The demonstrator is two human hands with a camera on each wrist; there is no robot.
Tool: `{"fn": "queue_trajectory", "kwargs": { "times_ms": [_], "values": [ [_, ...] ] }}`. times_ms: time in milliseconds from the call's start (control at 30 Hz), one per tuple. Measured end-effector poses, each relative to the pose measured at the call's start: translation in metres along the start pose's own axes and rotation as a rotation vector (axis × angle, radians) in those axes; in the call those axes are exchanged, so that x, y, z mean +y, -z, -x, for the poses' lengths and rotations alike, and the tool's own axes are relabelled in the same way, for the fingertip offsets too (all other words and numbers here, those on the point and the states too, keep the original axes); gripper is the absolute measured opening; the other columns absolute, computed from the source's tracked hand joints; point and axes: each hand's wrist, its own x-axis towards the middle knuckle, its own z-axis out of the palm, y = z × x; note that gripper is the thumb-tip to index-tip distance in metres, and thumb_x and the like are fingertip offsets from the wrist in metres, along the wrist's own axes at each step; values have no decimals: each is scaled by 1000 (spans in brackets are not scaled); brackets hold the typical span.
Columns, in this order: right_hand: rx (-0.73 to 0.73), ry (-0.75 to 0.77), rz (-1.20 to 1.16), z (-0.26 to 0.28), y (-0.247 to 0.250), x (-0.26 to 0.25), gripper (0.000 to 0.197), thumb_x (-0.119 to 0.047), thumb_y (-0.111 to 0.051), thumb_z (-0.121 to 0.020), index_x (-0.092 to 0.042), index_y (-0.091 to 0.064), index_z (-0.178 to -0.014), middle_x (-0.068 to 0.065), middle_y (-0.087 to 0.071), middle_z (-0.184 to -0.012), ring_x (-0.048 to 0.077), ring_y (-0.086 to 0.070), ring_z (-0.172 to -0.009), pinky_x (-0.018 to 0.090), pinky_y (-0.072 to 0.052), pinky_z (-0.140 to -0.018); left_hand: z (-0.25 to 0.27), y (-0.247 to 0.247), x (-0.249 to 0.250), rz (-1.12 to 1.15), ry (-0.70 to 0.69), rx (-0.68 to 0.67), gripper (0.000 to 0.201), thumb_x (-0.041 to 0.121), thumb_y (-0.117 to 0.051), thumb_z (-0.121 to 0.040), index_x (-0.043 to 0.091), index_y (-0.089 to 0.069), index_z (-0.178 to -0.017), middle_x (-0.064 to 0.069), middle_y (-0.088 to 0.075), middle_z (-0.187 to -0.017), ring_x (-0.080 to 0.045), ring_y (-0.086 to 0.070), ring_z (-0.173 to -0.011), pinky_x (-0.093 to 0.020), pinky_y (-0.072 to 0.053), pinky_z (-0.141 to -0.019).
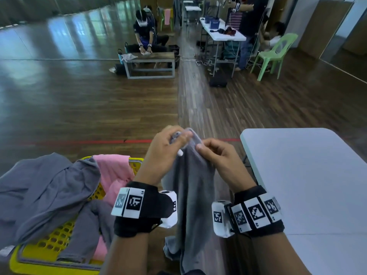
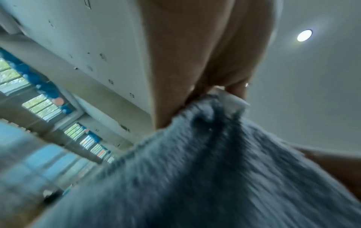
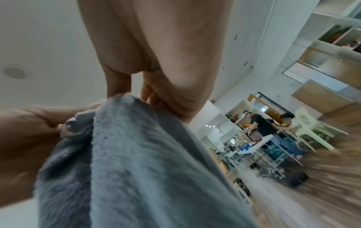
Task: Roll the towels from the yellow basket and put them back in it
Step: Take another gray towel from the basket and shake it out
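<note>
between yellow basket (image 1: pixel 59 243) at 8 o'clock and worktop (image 1: pixel 309 175) at 3 o'clock: grey towel (image 1: pixel 190 185) hanging, top edge pinched by left hand (image 1: pixel 166 153) and right hand (image 1: pixel 220 157) fingers. unfolding step, likely; next, spread flat on worktop.

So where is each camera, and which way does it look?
Head: on the person's head, looking forward and down at the left hand and right hand pinching a grey towel, with the basket at left and the table at right.
Left wrist: looks up along the palm at the fingers and ceiling.
Right wrist: looks up along the palm; the fingers show.
All share the towel.
</note>
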Motion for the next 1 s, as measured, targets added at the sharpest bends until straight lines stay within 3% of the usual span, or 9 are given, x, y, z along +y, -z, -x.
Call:
{"fn": "queue_trajectory", "kwargs": {
  "times_ms": [133, 233, 333, 433, 533, 633, 733, 900, 1000],
  "values": [
    [91, 14, 39, 4, 0, 8, 14, -15, -58, -95, -8, -71, -95, 0, -69, -87, 13, -62, -82, 30, -47, -76, -9, 6, -11, 181, 123, 210, 29, 22, -52, -97, 15, -49, -69, 3, -42, -67, -11, -40, -67, -26, -35, -65],
    [166, 125, 32, -4, 0, -3, 17, -15, -58, -95, -18, -64, -111, 20, -58, -82, 31, -56, -77, 34, -44, -74, -6, -1, -13, 198, 173, -26, 30, 29, -50, -96, 6, -63, -81, 2, -57, -75, -10, -50, -76, -28, -41, -74],
    [156, 176, 41, -9, -3, -14, 14, -16, -56, -96, -15, -61, -109, 27, -50, -77, 34, -48, -69, 38, -43, -66, 4, -9, -7, 137, 152, -362, 19, 31, -64, -89, 18, -64, -75, 6, -58, -73, -5, -50, -72, -18, -41, -67],
    [108, 102, 28, -5, -1, -6, 15, -13, -58, -95, -1, -66, -98, 14, -66, -85, 19, -61, -76, 27, -48, -71, 0, 2, -10, 188, 96, -121, 20, 25, -68, -84, 9, -62, -73, -1, -52, -69, -11, -47, -69, -26, -39, -65],
    [104, 29, 32, 1, 0, 10, 16, -16, -60, -94, -5, -71, -91, 9, -70, -86, 10, -62, -82, 28, -47, -78, -5, 12, -15, 408, 165, 173, 18, 28, -66, -87, 18, -60, -73, 2, -49, -65, -10, -44, -60, -26, -38, -59],
    [157, 96, 33, -1, -4, 6, 11, -12, -61, -94, -8, -71, -92, 3, -72, -89, 12, -64, -86, 32, -49, -82, -4, 8, -14, 301, 162, 52, 25, 34, -70, -82, 11, -62, -86, 1, -58, -72, -17, -49, -65, -27, -41, -60],
    [186, 186, 54, -7, -6, -8, 10, -9, -61, -93, -7, -70, -95, 3, -72, -90, 17, -67, -90, 30, -53, -83, 1, -6, -9, 221, 150, -159, 21, 26, -72, -79, 6, -65, -83, 3, -62, -74, -8, -54, -71, -20, -45, -66],
    [134, 24, 54, -3, -2, 10, 13, -18, -64, -92, -9, -74, -92, 7, -73, -86, 13, -66, -81, 34, -50, -77, -4, 2, -9, 599, 174, 82, 17, 18, -64, -89, 4, -55, -84, -7, -49, -70, -15, -49, -66, -27, -44, -62],
    [181, 29, 53, 2, -1, 17, 14, -18, -63, -93, -11, -75, -90, 7, -73, -87, 16, -66, -83, 40, -50, -80, -8, 4, -14, 561, 217, 129, 20, 25, -65, -89, 8, -55, -82, -7, -51, -71, -17, -48, -66, -29, -43, -62]
  ]
}}
